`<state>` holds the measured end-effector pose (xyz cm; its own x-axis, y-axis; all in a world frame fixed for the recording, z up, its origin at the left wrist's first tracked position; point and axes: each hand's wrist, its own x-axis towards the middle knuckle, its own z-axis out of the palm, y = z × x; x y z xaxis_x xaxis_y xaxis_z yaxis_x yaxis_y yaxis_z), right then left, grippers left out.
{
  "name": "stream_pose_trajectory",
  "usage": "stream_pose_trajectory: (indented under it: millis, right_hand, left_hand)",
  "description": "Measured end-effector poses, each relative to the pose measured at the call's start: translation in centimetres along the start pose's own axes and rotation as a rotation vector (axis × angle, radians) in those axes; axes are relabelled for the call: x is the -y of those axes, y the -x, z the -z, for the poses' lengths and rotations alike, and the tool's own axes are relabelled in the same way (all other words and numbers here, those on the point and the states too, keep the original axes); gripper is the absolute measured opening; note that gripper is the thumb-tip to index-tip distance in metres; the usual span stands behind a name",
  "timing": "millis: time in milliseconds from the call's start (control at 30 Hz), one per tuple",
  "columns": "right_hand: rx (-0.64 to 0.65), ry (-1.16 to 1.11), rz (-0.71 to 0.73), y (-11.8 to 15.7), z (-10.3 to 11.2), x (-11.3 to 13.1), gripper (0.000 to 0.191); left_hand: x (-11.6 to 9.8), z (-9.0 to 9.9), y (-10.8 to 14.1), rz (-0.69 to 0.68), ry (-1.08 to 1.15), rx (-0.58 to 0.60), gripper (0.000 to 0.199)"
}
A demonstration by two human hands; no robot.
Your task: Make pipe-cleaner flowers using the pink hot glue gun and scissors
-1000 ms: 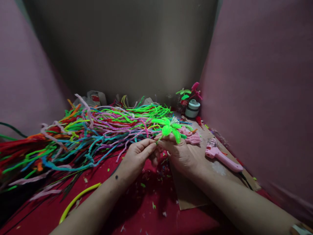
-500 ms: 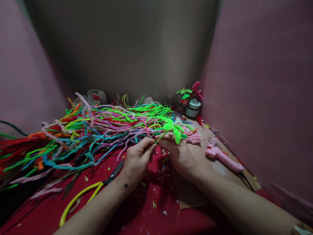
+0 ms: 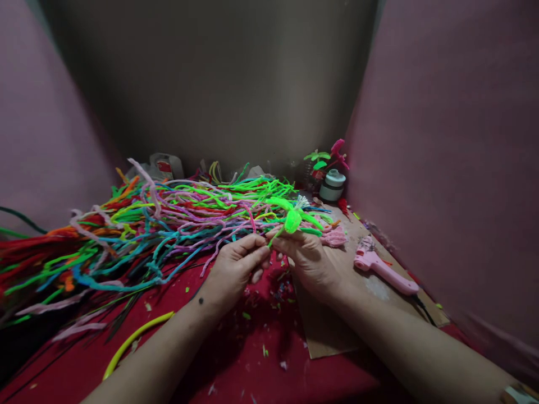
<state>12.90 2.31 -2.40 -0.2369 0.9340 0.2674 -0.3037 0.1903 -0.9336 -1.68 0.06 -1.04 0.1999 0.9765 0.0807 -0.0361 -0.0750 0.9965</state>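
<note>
Between my two hands is a bright green pipe cleaner flower (image 3: 292, 221) with a whitish tuft at its centre and a thin green stem. The fingers of my left hand (image 3: 238, 264) pinch the lower end of the stem. My right hand (image 3: 309, 261) grips the stem just under the petals, its fingers closed. Behind my hands spreads a big heap of multicoloured pipe cleaners (image 3: 189, 219). Beside my left forearm lie yellow-handled scissors (image 3: 132, 339), their blades hidden under the arm.
On a cardboard sheet (image 3: 324, 334) at the right rests a pink glue gun (image 3: 389, 273) with a black cord. Pink fuzzy pieces (image 3: 334, 237) lie near my right hand. A white-lidded jar (image 3: 332, 185) and finished flowers (image 3: 339, 154) stand at the back right. Scraps dot the red cloth (image 3: 236, 359).
The flower has turned about its stem, so its petals now point in different directions. My left wrist has shifted left and covers the scissor blades. The right hand has barely moved.
</note>
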Motion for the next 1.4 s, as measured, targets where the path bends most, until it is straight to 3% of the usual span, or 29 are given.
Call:
stream_pose_trajectory:
  millis: [200, 333, 500, 700, 833, 933, 1167, 1233, 1400]
  right_hand:
    - [0.122, -0.049, -0.020, -0.2, 0.3, -0.1, 0.020]
    - [0.142, -0.059, -0.037, -0.2, 0.5, 0.0, 0.014]
    - [0.113, -0.146, -0.061, -0.7, 1.0, -0.5, 0.012]
    - [0.197, -0.280, -0.189, -1.0, 1.2, -0.4, 0.025]
    - [0.240, -0.311, -0.178, -0.7, 0.9, -0.2, 0.018]
    - [0.212, -0.293, -0.139, -0.6, 0.7, -0.5, 0.015]
    - [0.098, -0.295, -0.062, -0.7, 0.6, -2.2, 0.011]
    - [0.057, -0.280, -0.046, -0.7, 0.5, -2.5, 0.010]
    - [0.034, -0.235, -0.016, -0.5, 0.2, -2.2, 0.009]
  left_hand:
    - [-0.3, 0.1, -0.1, 0.038, 0.165, 0.040, 0.021]
    - [-0.4, 0.1, -0.1, 0.086, 0.217, 0.061, 0.022]
    - [-0.3, 0.2, -0.1, 0.150, 0.311, 0.157, 0.022]
    - [0.0, 0.7, 0.0, 0.268, 0.424, 0.312, 0.017]
    - [0.0, 0.6, 0.1, 0.280, 0.444, 0.372, 0.017]
    - [-0.2, 0.3, 0.2, 0.204, 0.316, 0.301, 0.019]
    - [0.3, -0.6, 0.3, -0.157, -0.323, 0.009, 0.016]
    - [0.8, -0.8, 0.3, -0.191, -0.407, -0.043, 0.025]
    - [1.3, -0.8, 0.4, -0.204, -0.416, -0.155, 0.014]
